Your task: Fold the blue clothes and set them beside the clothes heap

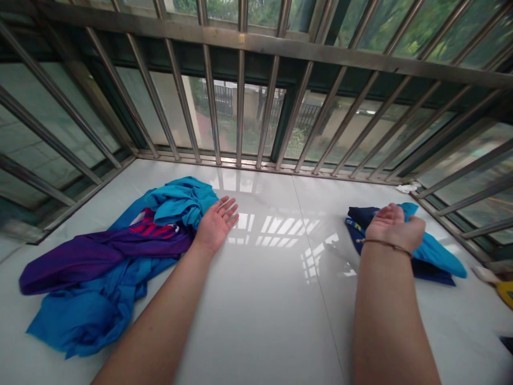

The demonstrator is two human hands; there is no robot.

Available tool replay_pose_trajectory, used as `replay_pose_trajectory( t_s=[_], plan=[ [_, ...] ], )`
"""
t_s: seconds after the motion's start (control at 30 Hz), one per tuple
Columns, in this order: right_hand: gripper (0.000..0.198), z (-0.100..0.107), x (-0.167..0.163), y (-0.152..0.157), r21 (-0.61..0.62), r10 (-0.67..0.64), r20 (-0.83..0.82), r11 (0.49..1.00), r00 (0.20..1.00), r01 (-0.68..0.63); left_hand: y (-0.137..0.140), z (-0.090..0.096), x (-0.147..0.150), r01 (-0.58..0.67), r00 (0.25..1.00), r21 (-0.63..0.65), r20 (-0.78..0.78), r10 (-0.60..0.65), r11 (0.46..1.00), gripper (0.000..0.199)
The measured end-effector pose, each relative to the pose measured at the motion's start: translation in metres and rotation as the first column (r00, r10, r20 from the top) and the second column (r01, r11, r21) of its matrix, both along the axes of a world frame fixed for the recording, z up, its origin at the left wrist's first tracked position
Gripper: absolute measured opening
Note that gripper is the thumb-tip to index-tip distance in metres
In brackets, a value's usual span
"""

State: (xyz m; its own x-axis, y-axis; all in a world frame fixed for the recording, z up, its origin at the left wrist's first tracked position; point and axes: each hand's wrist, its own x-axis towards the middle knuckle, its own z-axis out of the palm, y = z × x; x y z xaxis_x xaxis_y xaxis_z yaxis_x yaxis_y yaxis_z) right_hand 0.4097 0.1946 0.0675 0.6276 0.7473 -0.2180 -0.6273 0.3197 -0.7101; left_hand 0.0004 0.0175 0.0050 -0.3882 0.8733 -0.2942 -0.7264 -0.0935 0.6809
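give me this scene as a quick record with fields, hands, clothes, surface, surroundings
left hand: left hand open, fingers spread, palm up, at the edge of the pile of clothes
right hand: right hand open, palm up, over the folded clothes; thin bracelet on the wrist
pile of clothes: loose heap, blue, turquoise and purple, one piece with red stripes
folded clothes: compact bundle, navy and turquoise
surface: glossy white tiled ledge
surroundings: metal window bars on three sides, greenery outside
other: yellow object at the right edge, partly cut off
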Motion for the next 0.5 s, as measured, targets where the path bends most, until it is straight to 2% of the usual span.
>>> replay_pose_trajectory(
  t_s=[0.07,0.17,0.23,0.27,0.3,0.33,0.37,0.4,0.43,0.5],
  plan=[
    [0.024,0.007,-0.012,-0.003,0.02,-0.063,-0.008,0.998,0.998,0.063,-0.001,0.0,0.002,0.035,0.999,0.003,-0.012,-0.035,0.999,0.029],
    [0.027,0.025,-0.04,-0.014,0.026,0.025,0.035,0.999,0.999,-0.026,-0.002,-0.001,0.002,0.072,0.997,0.025,-0.015,-0.072,0.997,0.032],
    [0.021,0.035,-0.061,-0.025,0.028,0.2,0.083,0.979,0.976,-0.203,-0.003,-0.001,0.002,0.102,0.995,0.039,-0.016,-0.101,0.994,0.035],
    [0.015,0.038,-0.071,-0.031,0.013,0.324,0.118,0.945,0.939,-0.328,-0.004,-0.001,0.002,0.126,0.992,0.04,-0.014,-0.126,0.991,0.037],
    [0.01,0.04,-0.08,-0.037,-0.017,0.458,0.158,0.887,0.875,-0.461,-0.004,-0.002,0.002,0.161,0.987,0.035,-0.012,-0.161,0.986,0.039],
    [0.007,0.04,-0.089,-0.044,-0.06,0.591,0.199,0.803,0.781,-0.593,-0.005,-0.003,0.003,0.206,0.979,0.023,-0.008,-0.206,0.978,0.042],
    [0.009,0.039,-0.097,-0.051,-0.115,0.714,0.239,0.694,0.658,-0.711,-0.005,-0.004,0.003,0.255,0.967,0.007,-0.005,-0.255,0.967,0.046],
    [0.014,0.037,-0.105,-0.058,-0.18,0.819,0.272,0.559,0.505,-0.809,-0.005,-0.006,0.005,0.303,0.953,-0.007,-0.007,-0.304,0.953,0.05],
    [0.021,0.034,-0.112,-0.064,-0.251,0.898,0.293,0.403,0.327,-0.88,-0.005,-0.009,0.006,0.344,0.939,-0.016,-0.019,-0.344,0.939,0.052],
    [0.032,0.026,-0.127,-0.075,-0.399,0.949,0.313,0.087,-0.046,-0.913,-0.004,-0.015,0.01,0.382,0.922,-0.022,-0.054,-0.383,0.924,0.051]
  ],
)
